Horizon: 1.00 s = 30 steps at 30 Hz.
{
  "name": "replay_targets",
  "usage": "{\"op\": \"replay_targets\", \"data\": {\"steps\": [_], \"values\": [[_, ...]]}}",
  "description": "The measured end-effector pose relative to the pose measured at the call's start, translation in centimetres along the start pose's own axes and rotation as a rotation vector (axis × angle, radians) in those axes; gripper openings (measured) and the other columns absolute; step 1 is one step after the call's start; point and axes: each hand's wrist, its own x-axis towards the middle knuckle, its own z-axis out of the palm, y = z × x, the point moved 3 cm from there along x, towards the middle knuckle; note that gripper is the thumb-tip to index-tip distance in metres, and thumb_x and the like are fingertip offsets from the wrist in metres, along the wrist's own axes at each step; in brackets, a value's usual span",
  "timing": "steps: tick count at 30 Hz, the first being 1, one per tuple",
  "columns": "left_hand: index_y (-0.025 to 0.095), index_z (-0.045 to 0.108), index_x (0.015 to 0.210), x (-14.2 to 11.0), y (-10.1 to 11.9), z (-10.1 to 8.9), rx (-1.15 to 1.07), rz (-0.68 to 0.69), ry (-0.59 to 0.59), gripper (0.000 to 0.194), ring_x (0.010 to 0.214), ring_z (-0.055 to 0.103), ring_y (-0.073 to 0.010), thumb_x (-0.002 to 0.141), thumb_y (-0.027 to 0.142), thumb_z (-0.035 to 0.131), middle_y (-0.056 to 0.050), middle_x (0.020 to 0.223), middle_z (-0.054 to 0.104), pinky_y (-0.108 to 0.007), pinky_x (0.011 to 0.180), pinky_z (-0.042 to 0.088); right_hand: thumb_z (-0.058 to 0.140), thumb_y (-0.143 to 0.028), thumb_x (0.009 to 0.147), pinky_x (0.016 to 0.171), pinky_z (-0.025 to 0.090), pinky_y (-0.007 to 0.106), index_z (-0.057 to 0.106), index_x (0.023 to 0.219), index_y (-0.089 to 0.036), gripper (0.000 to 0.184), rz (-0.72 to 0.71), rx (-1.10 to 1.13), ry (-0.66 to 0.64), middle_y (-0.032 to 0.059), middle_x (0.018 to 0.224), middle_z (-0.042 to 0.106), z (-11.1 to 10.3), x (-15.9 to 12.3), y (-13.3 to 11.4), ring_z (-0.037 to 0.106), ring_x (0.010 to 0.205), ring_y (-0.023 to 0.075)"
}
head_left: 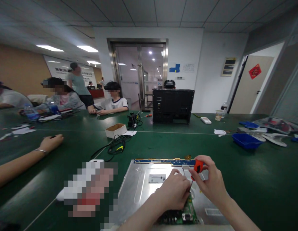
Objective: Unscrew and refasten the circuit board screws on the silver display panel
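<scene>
- The screwdriver (198, 165) is tilted above the metal panel (136, 183) in front of you, its orange-and-black handle up and its shaft slanting down toward your left fingers; its tip is hidden.
- Your right hand (212, 179) pinches that handle between thumb and fingers.
- Your left hand (174, 189) is over the panel, fingers curled in beside the shaft; you cannot tell from here whether they grip anything.
- Beneath your left hand, the green circuit board (191, 211) is partly covered.
- Along the panel's far edge you have a narrow blue board (153, 162).
- The panel lies flat on the green table (163, 146).
- Beyond it, to your left, are a coiled black cable (117, 147) and an open box (115, 130).
- Off to your right is a blue tray (246, 141).
- Across from you stands a black screen casing (173, 104).
- Another person's forearm (21, 165) rests at your far left.
</scene>
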Motion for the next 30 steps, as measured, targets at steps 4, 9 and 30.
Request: {"op": "replay_targets", "data": {"steps": [4,9,30], "values": [[0.018,0.061,0.079,0.0,-0.12,0.11,-0.008,-0.013,0.0,0.004,0.083,0.068,-0.0225,0.082,0.021,0.06,-0.005,0.087,0.072,-0.037,0.091,0.041,0.057,-0.036,0.1,0.052,0.059,0.025,0.05,0.113,-0.022,0.021,-0.001,0.003,0.022,0.0062,0.096,0.06,0.03,0.01,0.36,0.064,0.063,0.0139],[0.018,0.061,0.08,0.05,-0.24,0.2,-0.021,-0.011,0.019,0.004,0.083,0.068,-0.0238,0.08,0.021,0.06,-0.006,0.086,0.073,-0.038,0.09,0.041,0.053,-0.03,0.103,0.049,0.057,0.024,0.054,0.12,-0.022,0.02,-0.018,-0.008,-0.019,0.0072,0.101,0.063,0.11,0.11,-0.01,0.063,0.058,0.0113],[0.018,0.061,0.079,0.11,0.01,-0.14,-0.009,-0.012,0.0,0.005,0.082,0.067,-0.0227,0.082,0.022,0.06,-0.005,0.086,0.072,-0.038,0.09,0.042,0.056,-0.021,0.098,0.05,0.057,0.023,0.054,0.116,-0.021,0.019,-0.054,0.022,-0.01,0.0085,0.099,0.067,-0.29,0.2,-0.4,0.066,0.064,0.0137]]}}
